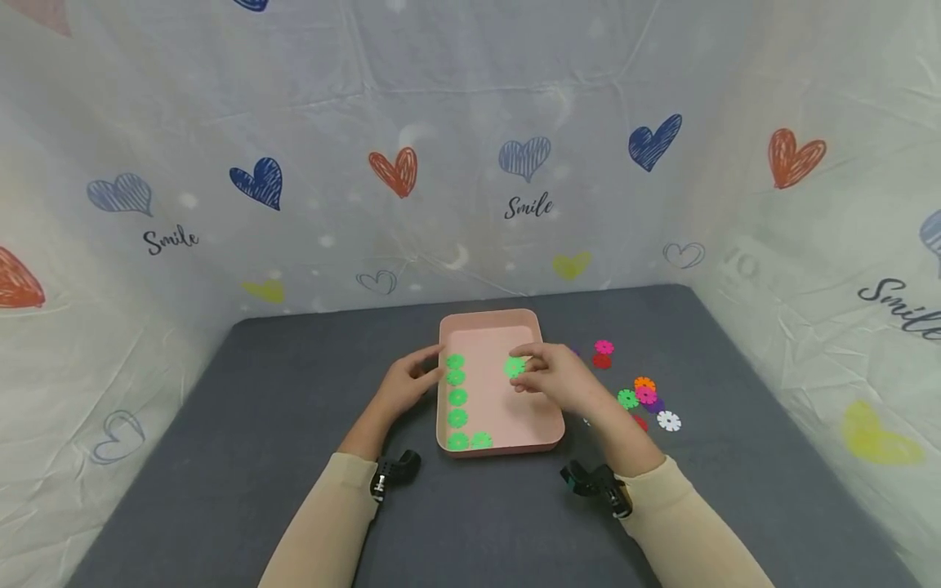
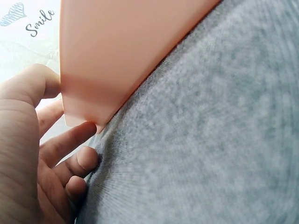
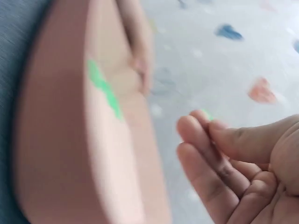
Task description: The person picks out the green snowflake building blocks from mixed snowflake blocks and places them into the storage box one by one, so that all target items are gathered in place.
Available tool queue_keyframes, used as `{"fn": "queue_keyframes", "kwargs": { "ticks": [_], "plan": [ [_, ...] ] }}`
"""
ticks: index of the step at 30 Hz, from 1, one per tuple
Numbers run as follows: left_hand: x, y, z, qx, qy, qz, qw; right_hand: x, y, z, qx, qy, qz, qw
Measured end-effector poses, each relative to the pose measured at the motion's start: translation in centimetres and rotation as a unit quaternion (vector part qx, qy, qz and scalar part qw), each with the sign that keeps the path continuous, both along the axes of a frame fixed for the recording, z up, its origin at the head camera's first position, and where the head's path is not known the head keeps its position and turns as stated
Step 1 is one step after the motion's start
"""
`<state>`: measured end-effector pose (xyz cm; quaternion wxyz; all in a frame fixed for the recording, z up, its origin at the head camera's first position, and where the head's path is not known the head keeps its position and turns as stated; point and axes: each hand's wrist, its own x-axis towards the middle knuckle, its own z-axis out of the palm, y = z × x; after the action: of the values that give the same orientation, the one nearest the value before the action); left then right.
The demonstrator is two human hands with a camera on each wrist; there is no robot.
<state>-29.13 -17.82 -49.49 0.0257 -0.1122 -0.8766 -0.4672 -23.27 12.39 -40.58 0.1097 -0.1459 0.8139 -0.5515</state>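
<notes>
Left hand (image 1: 406, 386): resting at the left side of a shallow pink rectangular tray with rounded corners (image 1: 488, 400), touching the wall with spread, loosely bent fingers.
Right hand (image 1: 556, 378): raised over the tray's right half, pinching a flat, bright green, flower-shaped disc (image 1: 515, 367) between thumb and fingertips; reduced to a green sliver in the right wrist view.
Inside the tray: five matching green discs (image 1: 458, 397) lined up along the left wall, plus a sixth green disc (image 1: 481, 441) just beside the nearest, along the near wall.
Right of the tray: scattered on a dark grey cloth surface (image 1: 316, 384), a pink disc (image 1: 604, 347) near a red disc (image 1: 602, 361); farther right, a cluster with orange (image 1: 644, 382), pink, green, purple and red, and a white disc (image 1: 669, 420) at its edge.
Wrists: clad in beige sleeves (image 1: 323, 523), fitted with black wrist-worn devices (image 1: 400, 469).
Backdrop: white fabric (image 1: 456, 98) printed with blue, red and yellow hearts and "Smile."
</notes>
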Motion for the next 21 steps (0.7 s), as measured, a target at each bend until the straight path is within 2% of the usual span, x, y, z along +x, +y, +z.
{"fn": "queue_keyframes", "kwargs": {
  "ticks": [3, 5, 11, 15, 21],
  "plan": [
    [0.0, 0.0, -0.1, -0.002, 0.0, 0.001, 1.0, 0.3, -2.0, -1.3, 0.008, 0.01, 0.006, 0.9999],
    [0.0, 0.0, -0.1, -0.002, 0.001, 0.002, 1.0, 0.4, -3.2, -2.2, 0.042, 0.037, 0.002, 0.9984],
    [-0.1, 0.0, -0.1, 0.0, 0.009, 0.005, 0.9999, 0.0, -5.4, -4.7, 0.155, 0.113, -0.005, 0.9814],
    [-0.1, 0.0, -0.1, 0.001, 0.009, 0.0, 1.0, -0.1, -5.9, -5.5, 0.186, 0.119, 0.004, 0.9752],
    [0.0, -0.1, -0.1, 0.001, 0.007, -0.004, 1.0, 0.0, -6.1, -5.5, 0.215, 0.095, 0.007, 0.9719]
  ]
}}
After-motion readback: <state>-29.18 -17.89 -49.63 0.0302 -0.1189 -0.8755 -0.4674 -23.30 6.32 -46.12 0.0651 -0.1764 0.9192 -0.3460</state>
